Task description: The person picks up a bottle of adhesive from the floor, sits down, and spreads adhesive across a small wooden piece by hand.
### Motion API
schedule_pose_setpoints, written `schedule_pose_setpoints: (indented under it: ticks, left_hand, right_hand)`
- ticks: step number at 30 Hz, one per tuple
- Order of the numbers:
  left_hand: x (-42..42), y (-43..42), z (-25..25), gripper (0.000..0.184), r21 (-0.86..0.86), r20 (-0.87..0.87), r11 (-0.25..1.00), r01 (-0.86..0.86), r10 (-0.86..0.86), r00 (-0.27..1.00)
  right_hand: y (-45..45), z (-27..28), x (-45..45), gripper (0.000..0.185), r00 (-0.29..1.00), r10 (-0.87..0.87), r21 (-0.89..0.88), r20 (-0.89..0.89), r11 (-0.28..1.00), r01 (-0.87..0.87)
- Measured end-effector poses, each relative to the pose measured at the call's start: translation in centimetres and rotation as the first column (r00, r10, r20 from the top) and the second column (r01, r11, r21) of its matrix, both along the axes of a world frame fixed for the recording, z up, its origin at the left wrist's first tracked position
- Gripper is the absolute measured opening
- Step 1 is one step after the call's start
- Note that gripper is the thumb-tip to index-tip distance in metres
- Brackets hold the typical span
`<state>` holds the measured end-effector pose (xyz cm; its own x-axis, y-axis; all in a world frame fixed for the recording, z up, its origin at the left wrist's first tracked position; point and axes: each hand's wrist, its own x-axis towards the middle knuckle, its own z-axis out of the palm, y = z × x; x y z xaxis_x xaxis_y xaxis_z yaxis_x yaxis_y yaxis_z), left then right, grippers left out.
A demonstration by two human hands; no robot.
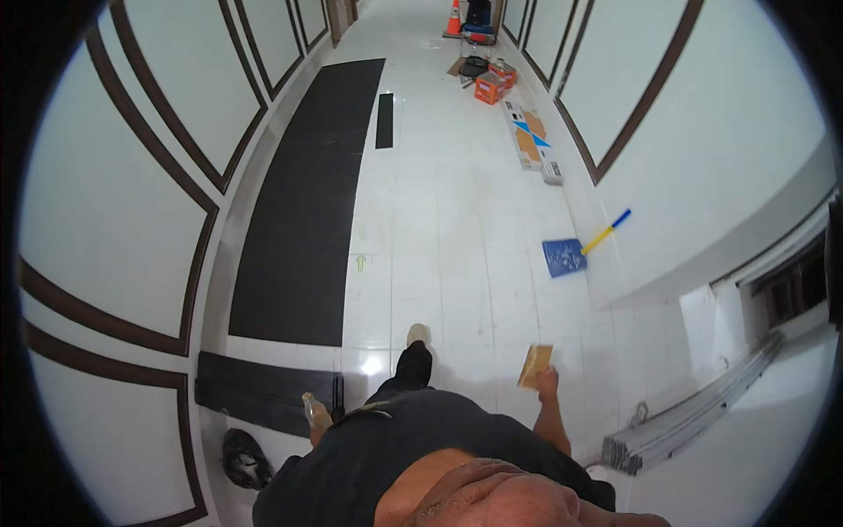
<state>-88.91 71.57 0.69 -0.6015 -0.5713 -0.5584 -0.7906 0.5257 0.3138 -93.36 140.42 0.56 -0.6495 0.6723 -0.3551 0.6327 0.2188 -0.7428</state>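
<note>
My right hand [548,383] is closed on the lower right edge of a flat tan piece [535,365], held out over the white floor. On the other side of my body, my left hand [321,420] is wrapped round a small clear bottle [309,404]. The bottle is beside a dark folded mat [263,391] on the floor. One light shoe [419,334] shows in front of me.
A long black mat [303,202] lies along the left wall, with a narrow black strip [385,120] beside it. To the right are a blue dustpan [565,256], long cartons [531,140], orange boxes [490,86], a cone [454,19] and bundled metal strips [694,413]. A black bag [245,458] sits lower left.
</note>
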Motion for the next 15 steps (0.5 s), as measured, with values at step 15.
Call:
schedule_pose_setpoints:
  ticks: [15]
  left_hand:
    - [-55.6, 21.2, 3.7, 0.077, 0.235, -0.380, 0.961, 0.147, -0.048, 0.924]
  right_hand:
    - [1.0, -5.5, -15.2, 0.054, 0.885, -0.037, -0.114, 0.464, 0.988, 0.102]
